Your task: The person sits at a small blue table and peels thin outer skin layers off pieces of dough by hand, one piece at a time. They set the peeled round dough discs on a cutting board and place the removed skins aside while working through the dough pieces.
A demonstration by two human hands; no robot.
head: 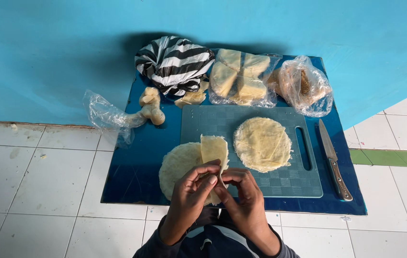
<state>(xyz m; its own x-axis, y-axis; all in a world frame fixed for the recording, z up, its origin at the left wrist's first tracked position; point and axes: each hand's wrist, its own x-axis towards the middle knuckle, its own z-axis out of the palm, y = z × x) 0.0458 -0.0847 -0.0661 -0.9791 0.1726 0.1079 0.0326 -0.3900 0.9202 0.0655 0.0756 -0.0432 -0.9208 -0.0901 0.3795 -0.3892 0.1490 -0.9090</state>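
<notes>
My left hand [189,196] and my right hand [246,198] meet over the near edge of a blue glass tabletop [136,177]. Together they pinch a thin, pale yellow wrapper sheet [214,149], lifted and folded upright. It comes off a round stack of the same sheets [179,165] lying half on a teal cutting board [284,184]. A second round stack of wrappers [262,144] rests flat in the board's middle.
A knife [333,160] lies right of the board. At the back sit a black-and-white striped bag [174,62], a clear bag of pale blocks [239,76], another clear bag [304,86] and a twisted bag [117,117]. White floor tiles surround the tabletop.
</notes>
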